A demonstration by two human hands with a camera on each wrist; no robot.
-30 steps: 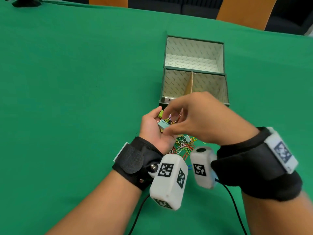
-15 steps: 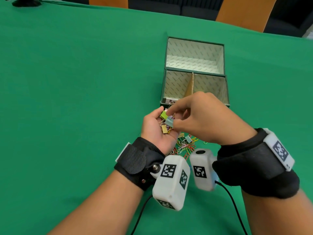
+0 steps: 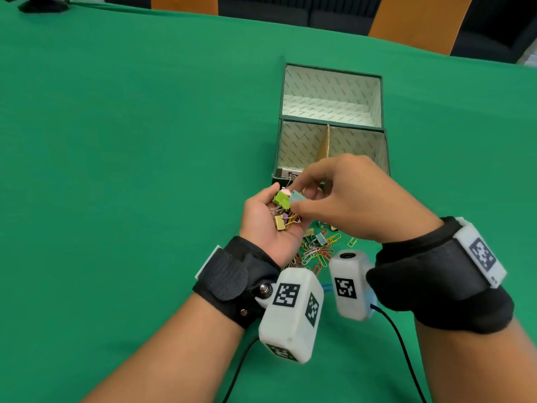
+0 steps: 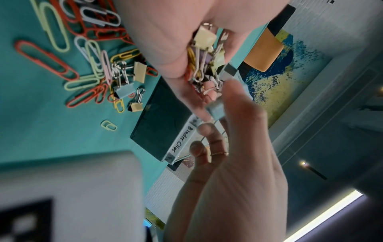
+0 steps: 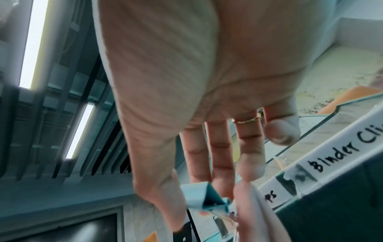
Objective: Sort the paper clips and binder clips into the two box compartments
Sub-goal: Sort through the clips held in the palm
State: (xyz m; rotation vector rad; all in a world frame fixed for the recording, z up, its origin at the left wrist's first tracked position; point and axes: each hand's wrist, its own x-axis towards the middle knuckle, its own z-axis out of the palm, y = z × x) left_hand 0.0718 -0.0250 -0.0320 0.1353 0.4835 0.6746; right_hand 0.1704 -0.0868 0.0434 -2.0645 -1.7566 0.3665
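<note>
On the table (image 3: 116, 170), nearest, lies a mixed heap of paper clips (image 3: 316, 253), too tangled to count, with three binder clips (image 4: 132, 85) among them. Above it the left hand (image 3: 267, 225) cups several gathered ones while the right hand (image 3: 348, 202) has its fingers clamped on a light-blue binder clip (image 3: 296, 196). Gathering seems underway; next, carry the handful to the "Binder Clips" compartment of the box (image 3: 331, 123), whose two compartments show nothing inside.

My head camera looks down over the table (image 3: 116, 141) at both hands; each wrist camera looks up close along its fingers, all sharing the box (image 3: 331, 129) front.
</note>
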